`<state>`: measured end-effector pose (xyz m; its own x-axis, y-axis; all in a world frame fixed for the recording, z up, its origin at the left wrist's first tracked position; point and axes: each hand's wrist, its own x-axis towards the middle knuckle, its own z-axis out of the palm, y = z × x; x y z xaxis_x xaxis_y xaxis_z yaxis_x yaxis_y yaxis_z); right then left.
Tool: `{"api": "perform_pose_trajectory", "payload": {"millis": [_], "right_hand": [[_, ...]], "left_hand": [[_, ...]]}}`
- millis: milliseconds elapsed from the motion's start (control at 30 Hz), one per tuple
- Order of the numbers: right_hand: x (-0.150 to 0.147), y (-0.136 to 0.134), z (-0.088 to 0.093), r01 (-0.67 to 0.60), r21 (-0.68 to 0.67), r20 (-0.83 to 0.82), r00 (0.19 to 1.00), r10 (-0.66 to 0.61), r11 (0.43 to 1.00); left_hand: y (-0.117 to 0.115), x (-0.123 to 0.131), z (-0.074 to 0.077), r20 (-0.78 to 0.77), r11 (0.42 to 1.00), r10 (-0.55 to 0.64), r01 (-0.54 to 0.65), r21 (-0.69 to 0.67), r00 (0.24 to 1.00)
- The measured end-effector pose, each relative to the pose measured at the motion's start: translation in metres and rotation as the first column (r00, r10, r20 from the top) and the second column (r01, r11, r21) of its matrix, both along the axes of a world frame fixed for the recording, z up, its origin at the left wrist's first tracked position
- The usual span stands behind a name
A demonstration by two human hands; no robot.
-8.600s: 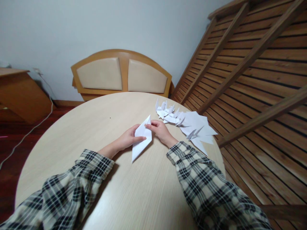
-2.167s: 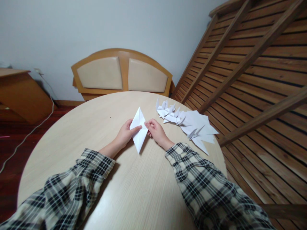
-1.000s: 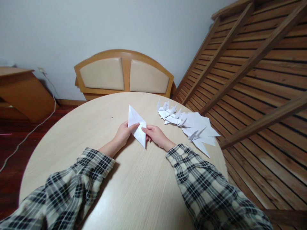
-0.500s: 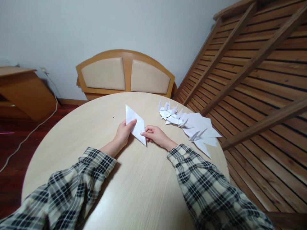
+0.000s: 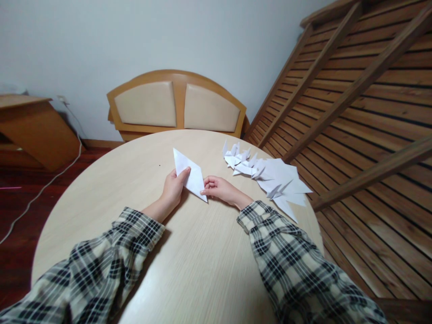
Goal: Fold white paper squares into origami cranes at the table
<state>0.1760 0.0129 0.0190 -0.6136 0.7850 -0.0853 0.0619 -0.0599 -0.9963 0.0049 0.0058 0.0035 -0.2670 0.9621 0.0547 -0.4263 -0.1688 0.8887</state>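
Gripping folded white paper [image 5: 195,176]: left hand [image 5: 173,186], thumb flat on top, remaining fingers mostly hidden beneath. Right hand [image 5: 219,189] pinching same diamond-shaped piece near its lower tip, fingers curled. Paper slanting between both sets of fingers. Below fingers, round wooden table [image 5: 189,252]. Beyond right fingers, origami cranes [image 5: 245,169], then loose white sheets [image 5: 286,173]. Farthest ahead of fingertips, padded headboard [image 5: 180,105].

Two hands [image 5: 173,188] [image 5: 221,189], one paper diamond [image 5: 195,178], one table [image 5: 189,261], one headboard [image 5: 179,101]
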Motion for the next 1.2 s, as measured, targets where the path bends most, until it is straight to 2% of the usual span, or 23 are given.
{"api": "perform_pose_trajectory", "payload": {"millis": [200,533,933,1200], "right_hand": [[0.002,0.002,0.0,-0.067,0.021,0.069,0.995,0.065,0.998],[0.003,0.006,-0.005,-0.141,0.083,0.037,0.99,0.139,0.986],[0.003,-0.008,0.01,-0.053,0.087,0.067,0.997,0.048,0.995],[0.001,-0.005,-0.001,0.032,0.144,0.065,0.997,-0.041,0.989]], "left_hand": [[0.0,0.0,0.0,-0.003,1.0,0.011,-0.011,-0.005,1.0],[0.005,-0.003,-0.004,0.007,0.999,0.045,-0.045,0.003,0.999],[0.004,-0.005,0.002,0.053,0.997,0.073,-0.073,0.005,0.996],[0.004,-0.004,0.003,0.103,0.998,0.066,-0.067,0.01,0.992]]}}
